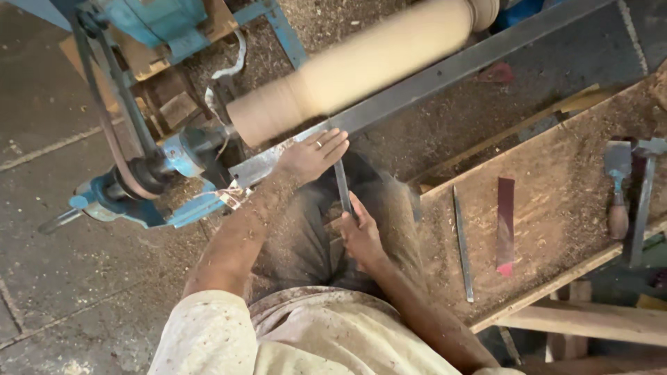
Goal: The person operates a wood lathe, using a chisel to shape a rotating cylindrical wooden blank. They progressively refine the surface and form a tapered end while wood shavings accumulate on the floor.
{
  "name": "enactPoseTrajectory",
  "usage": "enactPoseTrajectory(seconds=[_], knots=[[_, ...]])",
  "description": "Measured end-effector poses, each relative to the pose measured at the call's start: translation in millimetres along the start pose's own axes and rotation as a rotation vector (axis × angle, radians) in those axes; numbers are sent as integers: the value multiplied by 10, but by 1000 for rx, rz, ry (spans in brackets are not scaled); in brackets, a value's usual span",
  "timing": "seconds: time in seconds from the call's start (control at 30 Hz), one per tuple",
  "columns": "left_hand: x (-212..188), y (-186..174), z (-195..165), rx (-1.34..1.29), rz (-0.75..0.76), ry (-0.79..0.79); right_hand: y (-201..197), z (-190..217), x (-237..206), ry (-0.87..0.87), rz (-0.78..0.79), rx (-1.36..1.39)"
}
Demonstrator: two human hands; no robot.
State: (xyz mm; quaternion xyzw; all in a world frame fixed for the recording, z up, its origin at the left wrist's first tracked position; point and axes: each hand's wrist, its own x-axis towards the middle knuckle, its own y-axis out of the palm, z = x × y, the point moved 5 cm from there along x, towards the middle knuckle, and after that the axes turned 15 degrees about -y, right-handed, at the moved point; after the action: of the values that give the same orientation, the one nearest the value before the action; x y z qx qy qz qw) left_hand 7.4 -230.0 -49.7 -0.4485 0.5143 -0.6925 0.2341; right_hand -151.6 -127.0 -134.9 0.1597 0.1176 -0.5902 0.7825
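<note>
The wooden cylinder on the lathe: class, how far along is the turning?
Done: the wooden cylinder looks round and smooth, with sawdust over the workbench. In hand: the left hand steadies the chisel on the tool rest; the right hand grips it. Left: no shaped profile yet.

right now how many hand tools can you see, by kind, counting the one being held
Long grey metal chisel blade in both hands: 1
Thin grey metal file lying on the sawdust-covered wooden bench: 1
Wooden-handled chisel at the bench's right end: 1
Grey metal hammer beside it: 1
Total: 4
</note>
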Motion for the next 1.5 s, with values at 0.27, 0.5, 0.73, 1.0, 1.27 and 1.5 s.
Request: enactPoseTrajectory(seconds=[0.27, 0.5, 0.73, 1.0, 1.27, 1.5], knots=[[36, 177, 91, 35, 14, 3, 28, 63, 84, 60, 5, -12], [55, 189, 132, 5, 5, -72, 6, 104, 204, 23, 23, -7], [91, 188, 175, -12, 22, -110, -36, 70, 299, 35, 27, -61], [107, 216, 216, 5, 18, -129, -45, 89, 378, 72, 40, -79], [124, 193, 245, 16, 13, -143, -12, 215, 390, 74, 59, -102], [88, 125, 274, 102, -12, -154, -11, 156, 445, 42, 59, -170]])
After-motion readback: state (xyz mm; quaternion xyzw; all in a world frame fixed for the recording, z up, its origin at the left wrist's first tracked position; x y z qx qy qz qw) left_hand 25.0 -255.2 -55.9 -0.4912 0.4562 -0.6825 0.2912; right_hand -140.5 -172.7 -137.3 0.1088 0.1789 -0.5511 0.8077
